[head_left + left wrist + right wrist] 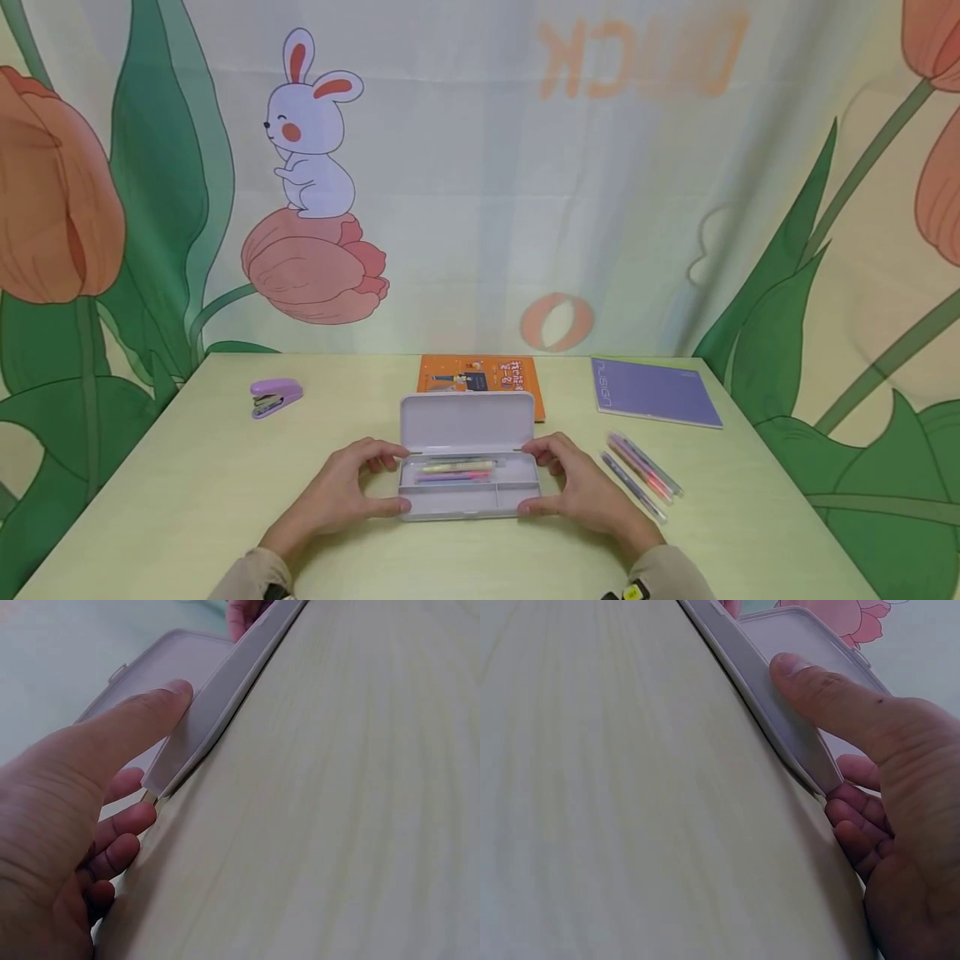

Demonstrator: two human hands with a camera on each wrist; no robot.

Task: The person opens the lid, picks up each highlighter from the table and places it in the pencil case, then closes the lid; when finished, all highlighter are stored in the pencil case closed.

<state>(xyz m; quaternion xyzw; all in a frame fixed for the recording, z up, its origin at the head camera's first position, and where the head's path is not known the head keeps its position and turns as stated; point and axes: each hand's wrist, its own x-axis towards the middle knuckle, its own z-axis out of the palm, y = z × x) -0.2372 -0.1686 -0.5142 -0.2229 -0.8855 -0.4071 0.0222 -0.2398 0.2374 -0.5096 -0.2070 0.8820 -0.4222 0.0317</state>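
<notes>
A pale grey pencil case [450, 500] lies on the table in the head view, its lid [467, 423] raised at the back. Several pens [453, 477] lie in its rear compartment; the front compartments show bare bottoms. My left hand [341, 483] grips the case's left end, thumb at the front corner and fingers at the back. The right hand [573, 483] holds the right end the same way. In the left wrist view the thumb [154, 709] presses the front wall; in the right wrist view the other thumb [817, 686] does likewise.
Several pens [645, 471] lie on the table right of the right hand. Behind the case is an orange book [480, 373]; a purple notebook [656, 393] sits at the back right. A purple stapler [275, 397] stands at the back left. A printed curtain [465, 208] hangs behind.
</notes>
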